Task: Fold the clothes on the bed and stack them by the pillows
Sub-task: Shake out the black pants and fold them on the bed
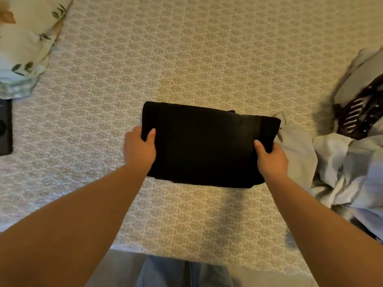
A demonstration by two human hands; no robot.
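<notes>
Far left, a dark flat device (5, 127) lies on the bed (207, 48), partly cut off by the frame edge; above it, top-left corner, a pillow (22, 44) w/ a leaf print. The bedspread has a beige repeating pattern. Left hand (139, 149) grips the left edge of the folded black garment (207, 146): thumb on top, fingers curled under the edge, so mostly hidden. The garment sits mid-bed, a neat rectangle, slightly tilted, its right end overlapping a pale cloth. Whether it's lifted off the bed or resting on it, can't tell. Right hand (271, 158) grips the right edge the same way, thumb on top, the other fingers tucked beneath. Both forearms bare, reaching in from the bottom of the frame. Right of the garment, a heap of unfolded clothes (344, 162): pale grey and light blue pieces, crumpled, and behind them a dark brown item w/ white stripes (358, 114). Bottom centre, past the bed edge, the person's jeans (182, 274) show.
</notes>
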